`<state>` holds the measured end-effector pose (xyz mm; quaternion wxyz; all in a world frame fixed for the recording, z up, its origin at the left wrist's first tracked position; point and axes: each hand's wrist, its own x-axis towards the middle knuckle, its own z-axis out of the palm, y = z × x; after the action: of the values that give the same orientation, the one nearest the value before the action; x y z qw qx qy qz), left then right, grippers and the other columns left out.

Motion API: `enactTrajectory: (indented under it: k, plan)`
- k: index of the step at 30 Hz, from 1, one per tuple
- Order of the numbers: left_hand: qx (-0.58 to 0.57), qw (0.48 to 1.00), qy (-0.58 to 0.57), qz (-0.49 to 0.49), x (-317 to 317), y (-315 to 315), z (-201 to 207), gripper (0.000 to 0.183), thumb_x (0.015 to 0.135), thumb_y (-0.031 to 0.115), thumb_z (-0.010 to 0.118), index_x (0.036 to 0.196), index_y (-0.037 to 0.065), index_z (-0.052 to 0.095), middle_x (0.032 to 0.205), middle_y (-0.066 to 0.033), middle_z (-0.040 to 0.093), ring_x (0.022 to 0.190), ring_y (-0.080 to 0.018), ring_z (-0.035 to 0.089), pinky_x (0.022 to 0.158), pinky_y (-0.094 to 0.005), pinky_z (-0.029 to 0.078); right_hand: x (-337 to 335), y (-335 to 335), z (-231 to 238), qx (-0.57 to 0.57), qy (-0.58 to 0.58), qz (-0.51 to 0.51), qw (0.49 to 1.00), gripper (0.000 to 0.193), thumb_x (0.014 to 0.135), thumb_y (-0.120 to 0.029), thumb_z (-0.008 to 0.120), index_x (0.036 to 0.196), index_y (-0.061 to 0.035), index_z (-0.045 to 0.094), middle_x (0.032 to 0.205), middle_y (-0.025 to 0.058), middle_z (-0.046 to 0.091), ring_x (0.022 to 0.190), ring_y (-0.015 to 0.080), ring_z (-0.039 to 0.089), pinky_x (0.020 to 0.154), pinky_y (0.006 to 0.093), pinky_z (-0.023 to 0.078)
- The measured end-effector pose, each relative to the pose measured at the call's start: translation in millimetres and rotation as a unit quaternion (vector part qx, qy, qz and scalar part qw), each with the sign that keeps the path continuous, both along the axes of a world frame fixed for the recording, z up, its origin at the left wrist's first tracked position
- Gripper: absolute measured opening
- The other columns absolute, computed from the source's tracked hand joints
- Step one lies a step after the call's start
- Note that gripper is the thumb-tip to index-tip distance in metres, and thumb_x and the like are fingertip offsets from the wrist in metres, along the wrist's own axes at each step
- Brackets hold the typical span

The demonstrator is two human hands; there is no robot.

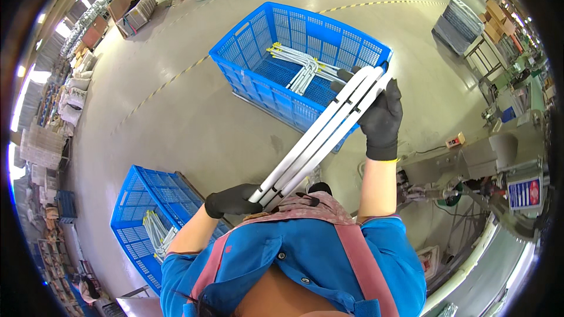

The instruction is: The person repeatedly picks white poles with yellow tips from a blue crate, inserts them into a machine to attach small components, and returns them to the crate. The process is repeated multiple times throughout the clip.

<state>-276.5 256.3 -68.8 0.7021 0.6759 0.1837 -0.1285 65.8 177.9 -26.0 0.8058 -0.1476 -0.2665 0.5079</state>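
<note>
Between both gloved hands, left hand and right hand grip white tubes (long axis slanting up-right).

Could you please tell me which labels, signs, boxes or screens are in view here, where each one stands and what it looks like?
Panel label: on the grey machine at the right edge; rectangular, red and blue with a white border.
Small control box: on the floor, right of the right hand; pale with red buttons.
Cardboard boxes: stacked at upper right; brown.
No lit screen can be made out.
</note>
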Motion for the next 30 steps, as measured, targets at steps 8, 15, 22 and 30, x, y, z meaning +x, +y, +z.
enactTrajectory:
  k: [8, 15, 22, 30]
  plan:
    - [0.072, 0.993, 0.0, -0.089, -58, -22, -49, 0.04, 0.075, 0.022, 0.073, 0.108, 0.002, 0.064, 0.095, -0.0091, 0.067, 0.081, -0.0162, 0.06, 0.074, -0.0306, 0.047, -54, -45, -4, 0.01, 0.15, 0.068, 0.986, 0.075, 0.089, -0.055, 0.046, 0.129, 0.0086, 0.041, 0.13, 0.0371, 0.04, 0.122, 0.0509, 0.04, 0.1, 0.0588, 0.036]
    - [0.202, 0.977, -0.002, -0.073, -50, -32, -107, 0.05, 0.086, 0.024, 0.065, 0.129, 0.004, 0.049, 0.117, -0.0092, 0.059, 0.107, -0.0143, 0.052, 0.095, -0.031, 0.041, -98, -76, -46, -0.062, 0.174, 0.042, 0.982, 0.06, 0.092, -0.048, 0.045, 0.122, 0.0046, 0.048, 0.12, 0.0218, 0.054, 0.112, 0.0347, 0.053, 0.098, 0.0459, 0.041]
    - [-0.299, 0.947, -0.104, -0.053, 85, -70, -71, 0.05, 0.099, 0.036, 0.037, 0.13, -0.003, 0.043, 0.125, -0.0167, 0.054, 0.114, -0.0215, 0.054, 0.096, -0.0342, 0.044, -162, -173, -104, -0.138, -0.274, 0.154, 0.939, 0.031, 0.098, -0.018, 0.038, 0.123, -0.0043, 0.05, 0.107, 0.0125, 0.058, 0.103, 0.0129, 0.055, 0.084, 0.0265, 0.048]
    - [-0.216, 0.975, -0.022, -0.045, 141, -183, -51, 0.059, 0.081, 0.014, 0.062, 0.133, -0.002, 0.038, 0.113, -0.0153, 0.058, 0.099, -0.0232, 0.06, 0.085, -0.0338, 0.05, -102, -294, -108, -0.119, -0.63, 0.1, 0.761, 0.028, 0.091, -0.012, 0.045, 0.114, -0.0032, 0.057, 0.112, 0.0158, 0.062, 0.098, 0.0257, 0.061, 0.083, 0.0331, 0.048]
